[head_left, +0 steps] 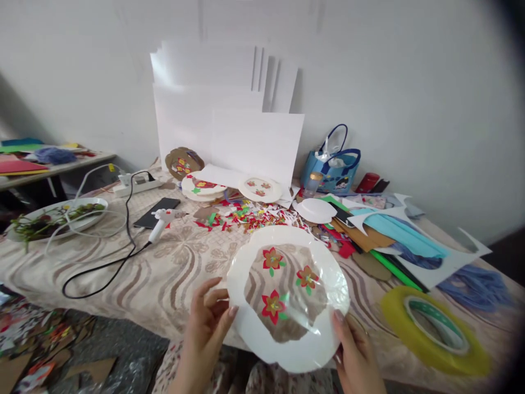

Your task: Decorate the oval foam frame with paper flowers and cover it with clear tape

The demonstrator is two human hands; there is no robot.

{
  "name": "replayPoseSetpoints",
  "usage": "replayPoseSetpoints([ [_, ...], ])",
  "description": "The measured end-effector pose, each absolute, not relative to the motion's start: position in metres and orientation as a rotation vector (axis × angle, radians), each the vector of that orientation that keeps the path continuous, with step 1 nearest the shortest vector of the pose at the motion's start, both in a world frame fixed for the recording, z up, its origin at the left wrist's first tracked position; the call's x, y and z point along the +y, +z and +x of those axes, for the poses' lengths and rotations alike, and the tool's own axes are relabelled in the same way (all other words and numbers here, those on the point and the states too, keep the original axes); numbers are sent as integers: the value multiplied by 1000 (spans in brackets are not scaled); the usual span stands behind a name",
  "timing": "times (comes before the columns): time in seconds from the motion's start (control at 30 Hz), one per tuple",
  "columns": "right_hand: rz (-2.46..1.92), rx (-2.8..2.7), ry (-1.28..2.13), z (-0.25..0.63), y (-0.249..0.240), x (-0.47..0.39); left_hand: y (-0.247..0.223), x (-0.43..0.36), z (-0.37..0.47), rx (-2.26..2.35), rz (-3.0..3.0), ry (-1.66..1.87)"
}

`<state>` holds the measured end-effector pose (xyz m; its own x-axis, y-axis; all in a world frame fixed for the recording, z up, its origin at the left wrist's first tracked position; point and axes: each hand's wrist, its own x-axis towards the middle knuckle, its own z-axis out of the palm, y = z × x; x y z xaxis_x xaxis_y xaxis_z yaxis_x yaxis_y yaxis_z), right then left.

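Observation:
A white scalloped ring (287,355) with a clear film centre is held up over the table's front edge. On the film sit several red and brown paper flowers (273,306) with green leaves. My left hand (211,323) grips the ring's left rim between thumb and fingers. At its lower right rim, my right hand (355,345) holds it with the thumb on top. Behind it lies a heap of small coloured paper scraps (258,216).
A white glue gun (162,223) with a black cable lies at the left beside a dark tablet (158,212). A large yellow tape roll (471,350) is at the right. Behind are finished round pieces (260,189), a blue bag (332,169) and white boards (229,98).

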<state>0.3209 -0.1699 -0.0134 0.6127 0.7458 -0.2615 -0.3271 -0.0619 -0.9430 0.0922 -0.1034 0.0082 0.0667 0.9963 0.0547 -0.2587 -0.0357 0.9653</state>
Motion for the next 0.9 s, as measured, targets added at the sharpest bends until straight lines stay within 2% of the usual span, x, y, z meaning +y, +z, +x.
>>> replayPoseSetpoints([
  [0.3, -1433, -459, 867, 320, -7, -178, 23, -90, 83, 1205, 1716, 1263],
  [0.77, -1453, -522, 790, 314, -19, -185, 6, -94, 95, 1225, 1553, 1286],
  [0.9, -1417, -575, 642, 300, -24, -188, 3, -95, 101, 1245, 1489, 1328],
])
